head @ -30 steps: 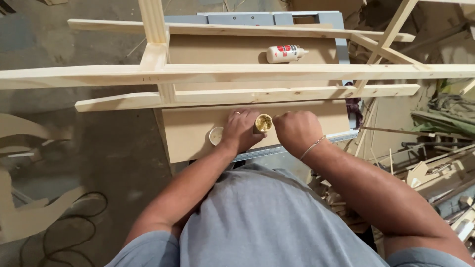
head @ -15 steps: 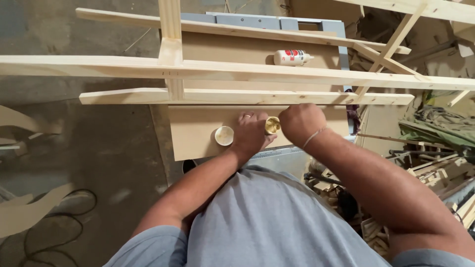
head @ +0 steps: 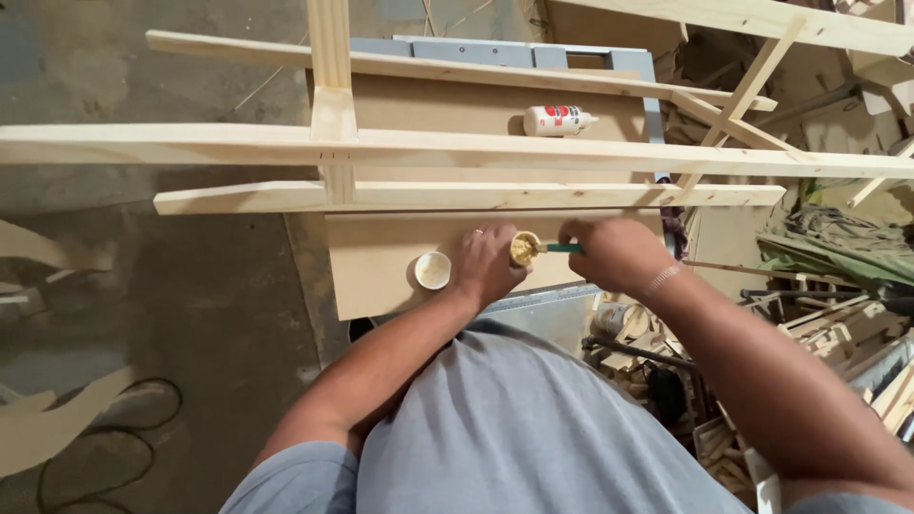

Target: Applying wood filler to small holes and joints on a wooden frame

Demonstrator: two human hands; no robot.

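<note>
- Head view: left hand (head: 487, 266) wraps a small jar (head: 525, 248) of yellowish paste on the board (head: 381, 266).
- Right hand (head: 614, 255) pinches a green-handled tool (head: 562, 247) — its tip in the jar.
- Lid (head: 432, 270) lies just left of the left hand — glue bottle (head: 557, 120) well beyond, past the slats (head: 457, 195).

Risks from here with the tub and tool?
1. The small open tub of yellowish paste sits near the board's front edge, steadied only by the left hand; it might tip off.
2. The green-handled tool in the right hand may drip paste.
3. The loose lid could get knocked off.
</note>
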